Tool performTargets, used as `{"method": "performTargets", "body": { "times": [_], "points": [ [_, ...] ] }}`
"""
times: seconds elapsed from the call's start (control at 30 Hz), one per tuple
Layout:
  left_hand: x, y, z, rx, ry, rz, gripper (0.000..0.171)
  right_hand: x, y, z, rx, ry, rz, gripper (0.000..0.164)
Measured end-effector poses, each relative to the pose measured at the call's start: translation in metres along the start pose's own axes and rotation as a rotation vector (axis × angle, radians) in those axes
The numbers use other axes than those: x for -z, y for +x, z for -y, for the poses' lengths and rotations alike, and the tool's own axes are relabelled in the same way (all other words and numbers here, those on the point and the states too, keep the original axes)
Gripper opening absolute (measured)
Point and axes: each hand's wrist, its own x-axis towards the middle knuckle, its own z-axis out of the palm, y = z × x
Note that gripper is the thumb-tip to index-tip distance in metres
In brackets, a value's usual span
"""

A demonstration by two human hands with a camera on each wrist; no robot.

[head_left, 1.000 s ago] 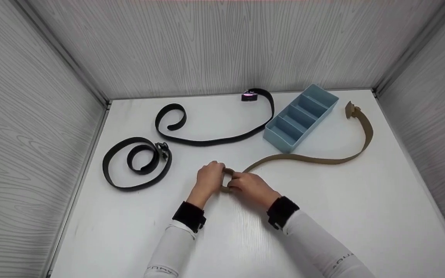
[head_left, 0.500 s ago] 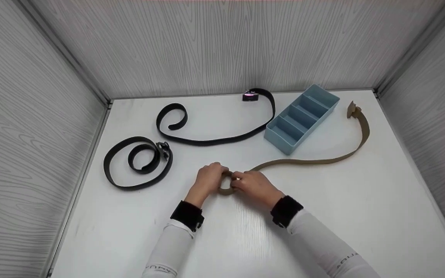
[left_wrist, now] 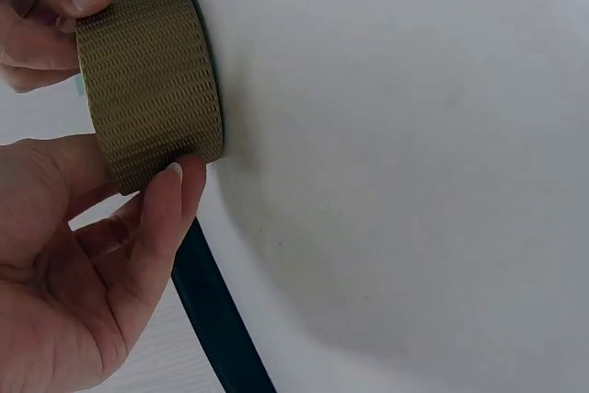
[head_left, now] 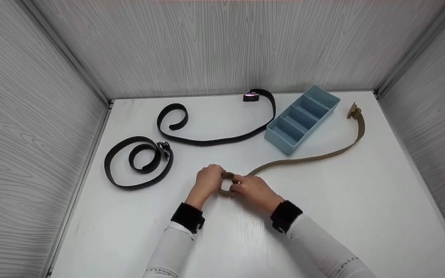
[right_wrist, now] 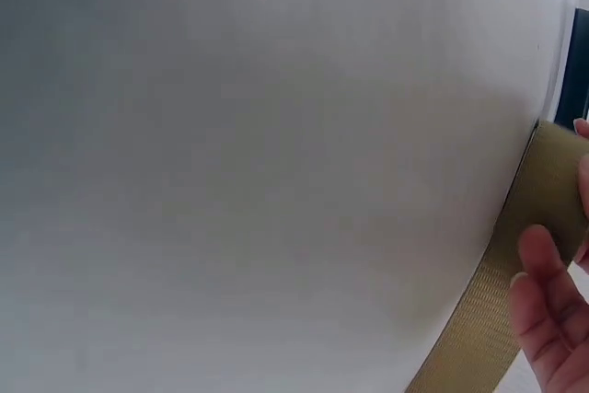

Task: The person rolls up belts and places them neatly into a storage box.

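Note:
A tan webbing belt (head_left: 311, 158) runs from a buckle (head_left: 354, 111) at the far right to a round coil (left_wrist: 152, 80) between both hands. My left hand (head_left: 208, 180) holds the coil's left side; the left wrist view shows its thumb and fingers (left_wrist: 166, 218) bent at the ribbed webbing. On the opposite side, my right hand (head_left: 256, 192) pinches the coil where the long strap leaves it. Seen from the right wrist, its fingers (right_wrist: 543, 273) lie against the strap (right_wrist: 474, 338). The coil stands on its edge on the white table, with an open middle.
A black belt (head_left: 137, 188) with a metal buckle lies coiled at left. Another black belt (head_left: 207, 143) stretches across the back, its buckle (head_left: 251, 96) near the rear wall. A blue divided tray (head_left: 278, 143) stands at the back right, close to that belt.
The tan belt's trailing length has drawn inward and straightened somewhat, its right-hand bend shifting left. The coil between the hands looks rounder. Both hands have stayed nearly in place.

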Motion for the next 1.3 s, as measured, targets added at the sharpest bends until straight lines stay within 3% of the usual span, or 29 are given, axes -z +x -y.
{"method": "performTargets", "body": {
  "times": [0.27,0.57,0.7,0.87,1.07,1.3],
  "points": [
    [-0.003,0.001,0.002,-0.141,0.008,0.001,0.022,0.001,-0.003,0.001,0.005,0.066,0.028,0.008],
    [0.002,0.004,0.002,-0.045,-0.114,0.075,0.014,0.008,0.006,0.000,-0.056,0.210,0.057,0.004],
    [0.000,0.006,0.002,-0.063,-0.128,0.074,0.016,0.011,0.007,-0.005,-0.063,0.286,0.126,0.004],
    [-0.002,0.008,0.003,-0.057,-0.109,0.072,0.014,0.016,0.006,-0.014,-0.130,0.410,0.201,0.010],
    [-0.003,0.007,0.001,-0.079,-0.084,0.043,0.013,0.017,0.008,-0.011,-0.176,0.393,0.221,0.010],
    [-0.007,0.005,-0.003,-0.005,-0.070,-0.065,0.011,0.015,0.010,0.005,-0.249,0.205,0.176,0.009]
  ]
}}
